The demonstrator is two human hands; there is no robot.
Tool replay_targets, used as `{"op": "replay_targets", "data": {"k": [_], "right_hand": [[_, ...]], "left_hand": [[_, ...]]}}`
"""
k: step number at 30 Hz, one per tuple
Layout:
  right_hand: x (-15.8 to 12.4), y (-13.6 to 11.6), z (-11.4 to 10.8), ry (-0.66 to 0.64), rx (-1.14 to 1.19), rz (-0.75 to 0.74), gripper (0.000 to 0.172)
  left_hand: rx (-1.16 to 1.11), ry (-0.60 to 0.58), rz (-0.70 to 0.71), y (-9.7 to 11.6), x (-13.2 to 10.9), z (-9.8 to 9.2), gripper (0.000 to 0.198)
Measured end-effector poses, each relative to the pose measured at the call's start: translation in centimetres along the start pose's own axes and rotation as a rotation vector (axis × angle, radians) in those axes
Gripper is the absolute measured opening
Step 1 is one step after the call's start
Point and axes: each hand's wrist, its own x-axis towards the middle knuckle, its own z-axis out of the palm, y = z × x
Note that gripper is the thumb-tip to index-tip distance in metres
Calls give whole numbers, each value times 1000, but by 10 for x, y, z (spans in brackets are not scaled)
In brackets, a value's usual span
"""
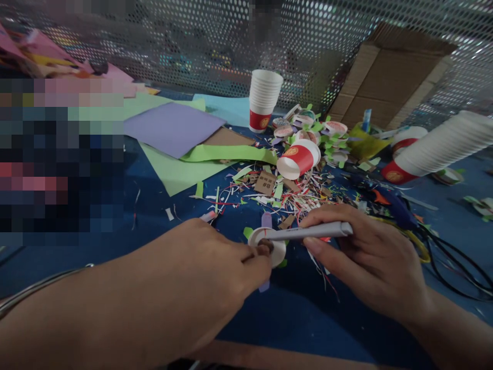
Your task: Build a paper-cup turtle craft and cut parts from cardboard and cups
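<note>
My left hand (208,272) reaches in from the left, fingers closed on the near edge of a small cut-down paper cup base (279,253). Purple and green paper tabs stick out around this white round piece. A small brown spot or bit (266,244) shows inside it beside my fingertips; I cannot make out what it is. My right hand (379,257) pinches a light grey marker (314,230) between thumb and fingers. The marker lies nearly level, its tip over the inside of the cup base, by a short red line.
Paper scraps (296,198) lie heaped beyond my hands, with a tipped red-and-white cup (299,159). Behind stand a cup stack (265,97), several tabbed cup bases (306,121) and cardboard (389,77) against a perforated metal screen (173,46). Coloured sheets (173,126) lie left; another cup stack (442,146) leans right.
</note>
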Motion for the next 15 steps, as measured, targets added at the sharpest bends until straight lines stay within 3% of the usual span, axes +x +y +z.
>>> {"op": "replay_targets", "data": {"k": [15], "right_hand": [[2,-2,2,-35,110,-19,13]], "left_hand": [[-56,-42,-39,2,1,-1,24]]}}
